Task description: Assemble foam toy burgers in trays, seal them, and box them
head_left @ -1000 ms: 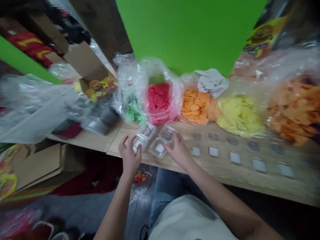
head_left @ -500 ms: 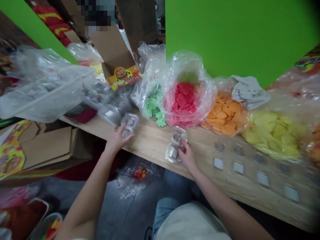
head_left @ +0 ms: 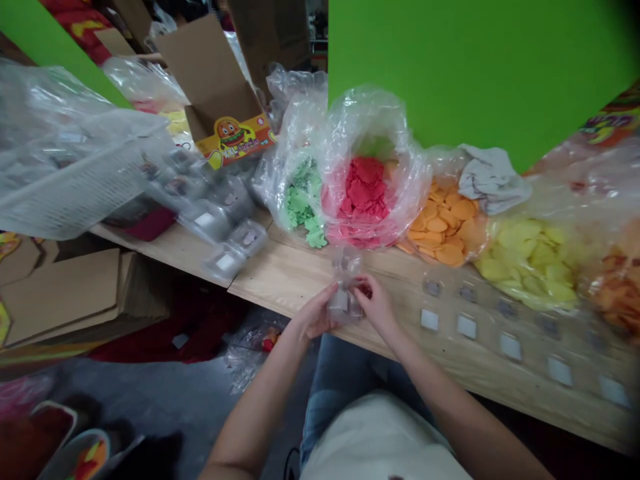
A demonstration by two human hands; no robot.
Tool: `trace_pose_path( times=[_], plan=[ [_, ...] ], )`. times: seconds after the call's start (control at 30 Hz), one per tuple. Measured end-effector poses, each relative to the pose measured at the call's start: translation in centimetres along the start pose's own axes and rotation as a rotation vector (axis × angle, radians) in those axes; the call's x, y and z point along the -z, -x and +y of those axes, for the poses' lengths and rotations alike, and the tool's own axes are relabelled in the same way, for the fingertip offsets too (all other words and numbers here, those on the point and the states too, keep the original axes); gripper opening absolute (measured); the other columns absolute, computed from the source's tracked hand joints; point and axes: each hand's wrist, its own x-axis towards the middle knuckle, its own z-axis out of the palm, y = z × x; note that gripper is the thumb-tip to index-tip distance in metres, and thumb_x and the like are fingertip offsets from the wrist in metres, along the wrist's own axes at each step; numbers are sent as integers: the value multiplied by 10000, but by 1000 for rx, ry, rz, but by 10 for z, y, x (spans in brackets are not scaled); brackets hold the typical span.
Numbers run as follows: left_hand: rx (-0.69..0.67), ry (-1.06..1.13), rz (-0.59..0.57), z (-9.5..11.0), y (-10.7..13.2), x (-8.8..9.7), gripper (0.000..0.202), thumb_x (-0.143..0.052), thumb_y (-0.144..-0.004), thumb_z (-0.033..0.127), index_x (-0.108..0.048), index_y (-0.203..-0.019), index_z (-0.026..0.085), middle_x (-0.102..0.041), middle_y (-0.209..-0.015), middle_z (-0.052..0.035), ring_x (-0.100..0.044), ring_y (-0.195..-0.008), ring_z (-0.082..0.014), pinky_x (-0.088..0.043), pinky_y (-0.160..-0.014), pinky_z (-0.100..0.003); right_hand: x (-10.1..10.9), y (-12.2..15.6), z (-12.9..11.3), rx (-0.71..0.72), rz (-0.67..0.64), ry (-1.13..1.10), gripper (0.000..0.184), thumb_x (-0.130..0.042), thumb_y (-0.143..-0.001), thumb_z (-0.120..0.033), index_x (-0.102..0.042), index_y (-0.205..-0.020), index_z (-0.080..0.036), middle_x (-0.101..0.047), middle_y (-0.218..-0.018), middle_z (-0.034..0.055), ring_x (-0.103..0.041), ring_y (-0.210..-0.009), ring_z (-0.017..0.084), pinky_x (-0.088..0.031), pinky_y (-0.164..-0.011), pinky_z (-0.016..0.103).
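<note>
Both my hands meet at the front edge of a wooden table, around a small clear plastic clamshell case held above the tabletop. My left hand grips its lower left side with curled fingers. My right hand pinches its right side. To the left on the table lies another clear case, apart from both hands. Just behind the held case stand open plastic bags of red pieces and green pieces.
Bags of orange pieces and yellow pieces line the back right. A row of small clear cases with white squares runs along the table's right front. A white basket, a pile of clear cases and an open burger-printed carton stand at the left.
My left hand let go of a clear case at the left and came back to the right. It now joins my right hand on the case, which is lifted off the table.
</note>
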Motion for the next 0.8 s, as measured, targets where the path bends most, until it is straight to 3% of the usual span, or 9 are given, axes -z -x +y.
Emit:
trace_pose_path(
  times=[0.1,0.27,0.37,0.5,0.67,0.8],
  plan=[
    [24,-72,-9,9,-1,-2,335,-574,-773,404,-601,-1011,170,-664,-871,-61,-638,-744,-173,-513,-654,-269,19,-2,7,8,-46,126,312,-516,-779,-320,-584,-1059,-202,-630,-733,19,-584,-670,171,-465,-636,303],
    [17,-142,-14,9,-11,-8,351,-588,-768,309,-554,-1109,234,-647,-988,-48,-633,-815,-181,-529,-684,-323,50,-2,12,-74,37,215,312,-515,-787,-361,-625,-1042,-219,-663,-779,35,-606,-696,185,-468,-658,318],
    [69,-126,-78,0,-19,-15,350,-579,-767,354,-572,-1071,183,-651,-967,-81,-638,-802,-191,-528,-652,-310,51,1,9,-81,49,144,311,-505,-795,-346,-620,-1059,-229,-675,-800,34,-618,-699,186,-480,-647,316],
    [28,-125,-67,-7,-23,-23,402,-619,-730,348,-563,-1086,172,-657,-918,-72,-644,-772,-177,-516,-636,-264,45,7,4,-47,71,122,311,-483,-807,-338,-615,-1074,-250,-684,-882,37,-629,-743,187,-491,-683,330],
    [-35,-109,17,2,-15,-10,397,-606,-727,356,-560,-1079,178,-643,-1002,-84,-637,-844,-214,-524,-707,-349,59,8,12,-98,101,106,323,-502,-799,-374,-614,-1056,-213,-679,-827,39,-625,-712,185,-490,-670,321],
    [-68,-41,-32,6,-8,4,391,-525,-772,411,-565,-1072,163,-590,-1135,-112,-608,-960,-260,-476,-838,-447,83,8,19,-40,149,292,333,-462,-829,-355,-616,-1063,-176,-655,-880,90,-604,-774,217,-477,-725,367]
  ],
)
